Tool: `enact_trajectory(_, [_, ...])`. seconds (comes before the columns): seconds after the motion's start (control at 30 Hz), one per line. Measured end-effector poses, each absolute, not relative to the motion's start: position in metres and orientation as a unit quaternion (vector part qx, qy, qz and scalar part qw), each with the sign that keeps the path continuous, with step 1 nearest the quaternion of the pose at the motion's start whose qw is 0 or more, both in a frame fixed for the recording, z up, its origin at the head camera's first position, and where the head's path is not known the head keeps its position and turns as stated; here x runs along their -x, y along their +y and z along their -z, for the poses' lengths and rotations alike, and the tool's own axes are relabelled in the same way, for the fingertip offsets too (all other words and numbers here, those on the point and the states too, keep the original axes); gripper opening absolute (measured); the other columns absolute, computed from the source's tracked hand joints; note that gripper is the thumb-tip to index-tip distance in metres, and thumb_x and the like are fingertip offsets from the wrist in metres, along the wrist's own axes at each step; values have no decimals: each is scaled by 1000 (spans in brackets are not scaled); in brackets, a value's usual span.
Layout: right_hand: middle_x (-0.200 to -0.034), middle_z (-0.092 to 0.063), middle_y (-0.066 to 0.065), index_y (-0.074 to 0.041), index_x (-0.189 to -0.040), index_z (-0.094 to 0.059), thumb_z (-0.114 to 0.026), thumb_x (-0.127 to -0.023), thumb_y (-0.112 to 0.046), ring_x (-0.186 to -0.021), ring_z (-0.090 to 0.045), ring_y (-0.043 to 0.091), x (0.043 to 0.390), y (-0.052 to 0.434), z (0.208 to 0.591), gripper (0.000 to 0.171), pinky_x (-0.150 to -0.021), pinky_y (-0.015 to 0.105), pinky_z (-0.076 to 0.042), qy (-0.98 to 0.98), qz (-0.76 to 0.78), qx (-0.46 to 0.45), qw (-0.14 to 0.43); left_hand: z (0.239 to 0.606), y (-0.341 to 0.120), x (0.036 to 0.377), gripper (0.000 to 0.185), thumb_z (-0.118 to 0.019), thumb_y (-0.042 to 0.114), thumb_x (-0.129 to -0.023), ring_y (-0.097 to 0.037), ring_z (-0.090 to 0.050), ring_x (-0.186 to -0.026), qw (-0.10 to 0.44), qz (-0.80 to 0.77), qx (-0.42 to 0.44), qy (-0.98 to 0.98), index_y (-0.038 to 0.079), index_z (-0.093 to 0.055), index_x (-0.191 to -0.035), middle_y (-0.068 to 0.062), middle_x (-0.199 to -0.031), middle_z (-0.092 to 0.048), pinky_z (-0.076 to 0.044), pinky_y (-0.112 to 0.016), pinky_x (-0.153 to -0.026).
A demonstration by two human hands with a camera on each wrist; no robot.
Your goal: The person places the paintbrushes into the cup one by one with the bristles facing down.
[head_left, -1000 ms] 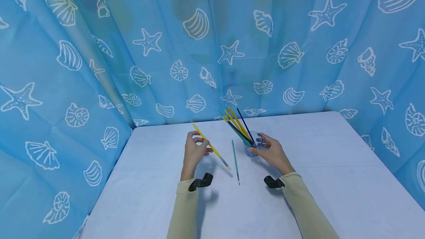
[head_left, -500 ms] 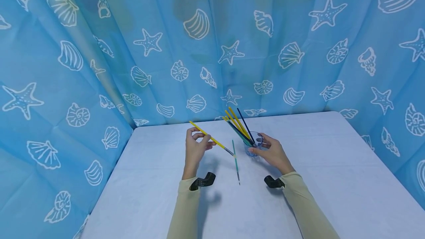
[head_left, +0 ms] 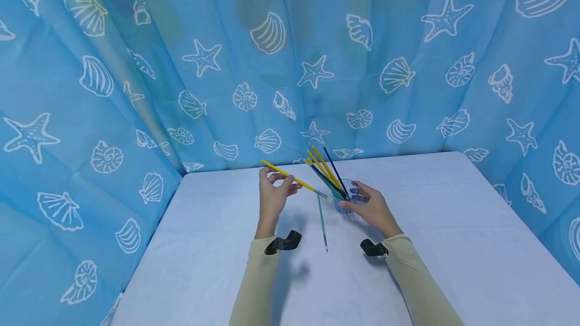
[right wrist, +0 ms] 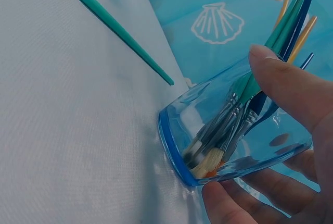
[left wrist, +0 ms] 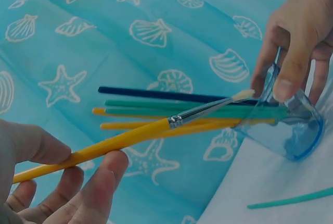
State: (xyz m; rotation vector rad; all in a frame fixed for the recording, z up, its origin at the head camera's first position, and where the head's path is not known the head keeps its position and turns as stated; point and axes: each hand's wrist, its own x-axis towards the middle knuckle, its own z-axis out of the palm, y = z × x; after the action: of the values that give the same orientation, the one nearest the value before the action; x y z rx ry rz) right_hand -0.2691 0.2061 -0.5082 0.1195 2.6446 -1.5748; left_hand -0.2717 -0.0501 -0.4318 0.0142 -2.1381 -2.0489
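Observation:
Between thumb and fingers my left hand pinches a yellow paintbrush by its handle, pale bristles pointing right. In the head view the bristle end comes close to the rim of a clear blue glass. My right hand grips that glass around its side, thumb across the front. Several paintbrushes with yellow, green and dark blue handles stand in the glass, bristles down, leaning left in the head view. A thin green paintbrush lies on the table between my hands.
A white-covered table carries all of this. Behind it and at both sides hangs a blue curtain printed with white shells and starfish. Black wrist mounts sit at both cuffs.
My left hand has moved right and slightly up, carrying the yellow paintbrush across over the green one toward the glass. The right hand and glass have stayed in place.

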Motion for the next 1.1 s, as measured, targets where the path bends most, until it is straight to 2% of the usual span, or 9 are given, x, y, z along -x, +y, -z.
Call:
enact_trajectory(0.13, [-161,-44,18,-16,-162,-33,-82,-85,-48,-145,-47,42,270,206,509,97,-115,59,-45,858,511,-39,31,429,-45,273,50,-69,17,-98,-26,-80,-83,89,694,5,-714,13,-37,-136,-18,-116,-64,-65,-34,-81])
enact_trajectory(0.43, [-159,-45,19,-15,-162,-33,-81,-88,-40,-145,-48,42,270,205,509,92,-115,59,-44,856,514,-40,29,424,-29,276,48,-68,13,-98,-29,-80,-86,98,698,36,-708,14,-39,-136,-19,-115,-63,-65,-35,-82])
enact_trajectory(0.9, [-160,-44,19,-16,-162,-33,-80,-89,-41,-146,-47,43,270,207,510,91,-115,59,-45,853,520,-43,31,422,-11,279,50,-66,10,-98,-30,-80,-86,93,685,62,-720,9,-37,-139,-20,-116,-64,-65,-32,-79])
enact_trajectory(1.1, [-160,-44,19,-16,-162,-34,-81,-89,-41,-145,-47,43,270,207,510,91,-114,58,-46,851,523,-39,29,424,-5,281,48,-66,12,-99,-29,-80,-88,102,658,85,-741,11,-38,-138,-20,-115,-66,-65,-32,-79])
